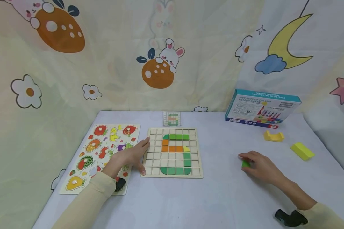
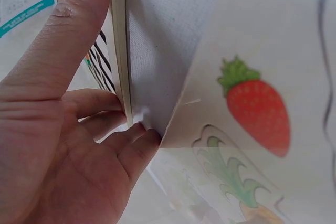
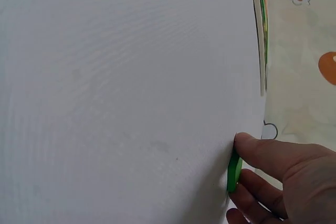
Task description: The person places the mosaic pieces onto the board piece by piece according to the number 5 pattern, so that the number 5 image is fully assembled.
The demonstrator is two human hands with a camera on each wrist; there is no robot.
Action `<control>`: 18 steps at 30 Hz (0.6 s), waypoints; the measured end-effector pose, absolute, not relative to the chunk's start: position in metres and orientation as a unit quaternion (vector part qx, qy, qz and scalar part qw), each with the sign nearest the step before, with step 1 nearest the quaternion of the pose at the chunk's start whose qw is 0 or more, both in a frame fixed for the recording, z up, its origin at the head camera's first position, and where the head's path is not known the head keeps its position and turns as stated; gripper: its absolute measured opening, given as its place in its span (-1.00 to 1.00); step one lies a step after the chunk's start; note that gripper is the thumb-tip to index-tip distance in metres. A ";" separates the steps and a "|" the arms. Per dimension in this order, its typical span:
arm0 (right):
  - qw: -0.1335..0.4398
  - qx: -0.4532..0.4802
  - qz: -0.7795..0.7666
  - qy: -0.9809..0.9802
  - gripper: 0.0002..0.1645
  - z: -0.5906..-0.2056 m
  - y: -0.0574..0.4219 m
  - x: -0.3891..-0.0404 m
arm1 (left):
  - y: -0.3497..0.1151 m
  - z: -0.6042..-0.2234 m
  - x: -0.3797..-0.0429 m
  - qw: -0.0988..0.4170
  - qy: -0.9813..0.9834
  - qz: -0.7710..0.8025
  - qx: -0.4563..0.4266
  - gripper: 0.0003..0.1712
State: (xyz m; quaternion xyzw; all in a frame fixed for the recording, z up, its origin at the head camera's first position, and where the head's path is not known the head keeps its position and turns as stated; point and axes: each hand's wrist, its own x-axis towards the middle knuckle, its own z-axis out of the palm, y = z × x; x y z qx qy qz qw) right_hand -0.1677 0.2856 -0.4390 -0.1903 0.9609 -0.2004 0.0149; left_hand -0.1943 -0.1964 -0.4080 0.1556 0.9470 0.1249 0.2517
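Observation:
In the head view, a wooden grid board (image 1: 154,156) lies mid-table, with green, orange and yellow pieces set in some of its squares. My left hand (image 1: 133,156) rests along its left edge, thumb near the lower corner and fingers farther up. The left wrist view shows the thumb and fingers (image 2: 100,111) at the board's side edge (image 2: 121,40). To the right of the board, my right hand (image 1: 259,166) pinches a small green block (image 1: 245,163) between thumb and fingers, low over the table. The right wrist view shows this green block (image 3: 234,171) at the fingertips.
A fruit puzzle board (image 1: 83,179) lies at left, partly under my left forearm. Behind the grid board is a small pattern card (image 1: 172,119). A product box (image 1: 261,108) stands at back right, near a yellow arch-shaped block (image 1: 273,136) and a yellow-green rectangular block (image 1: 302,151).

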 end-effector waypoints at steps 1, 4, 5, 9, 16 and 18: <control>0.016 -0.185 -0.201 0.962 -0.43 -0.439 0.286 -0.168 | -0.196 -0.408 -0.194 0.252 0.947 0.124 0.156 0.42; 0.015 -0.176 -0.205 0.963 -0.45 -0.440 0.287 -0.167 | -0.196 -0.408 -0.194 0.250 0.948 0.119 0.158 0.42; 0.014 -0.175 -0.206 0.963 -0.46 -0.440 0.285 -0.168 | -0.196 -0.408 -0.194 0.250 0.948 0.117 0.158 0.43; 0.016 -0.179 -0.222 0.958 -0.48 -0.434 0.269 -0.171 | -0.196 -0.408 -0.194 0.248 0.948 0.117 0.159 0.42; 0.026 -0.223 -0.247 0.943 -0.47 -0.419 0.198 -0.187 | -0.196 -0.410 -0.195 0.251 0.947 0.122 0.159 0.42; 0.028 -0.249 -0.253 0.934 -0.47 -0.417 0.174 -0.191 | -0.196 -0.410 -0.195 0.249 0.948 0.119 0.159 0.42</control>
